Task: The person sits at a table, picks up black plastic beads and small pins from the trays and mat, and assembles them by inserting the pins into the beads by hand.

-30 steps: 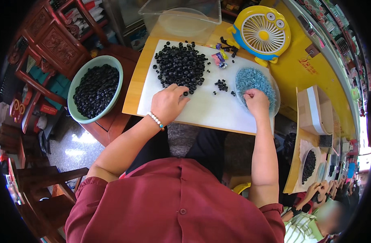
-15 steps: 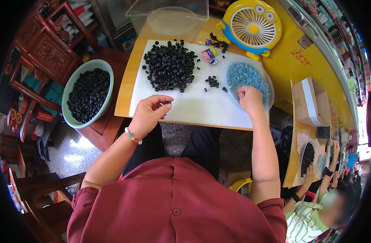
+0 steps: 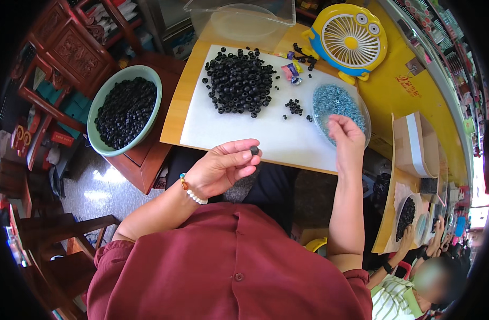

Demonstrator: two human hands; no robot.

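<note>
Between thumb and fingertips of my left hand (image 3: 219,166) is a round black bead (image 3: 254,150), held over the near edge of the white mat (image 3: 212,127). My right hand (image 3: 348,140) is closed in a pinch above the near side of a clear oval dish (image 3: 368,127); whatever its fingertips hold is too small to make out. Small pale-blue pieces (image 3: 338,102) fill that dish. A heap of black beads (image 3: 238,82) covers the mat's far left part. Several smaller black beads (image 3: 293,106) lie between heap and dish.
Left of the table, a pale-green basin (image 3: 154,114) of black pieces stands on a wooden chair. At the back are a clear plastic bin (image 3: 244,26), wrapped sweets (image 3: 292,72) and a yellow fan (image 3: 351,42). On the right, a person (image 3: 407,290) works at another table.
My left hand has moved right and nearer my body, turning so the bead shows. My right hand has lifted and drawn back from the blue pieces. The whole view has shifted slightly.
</note>
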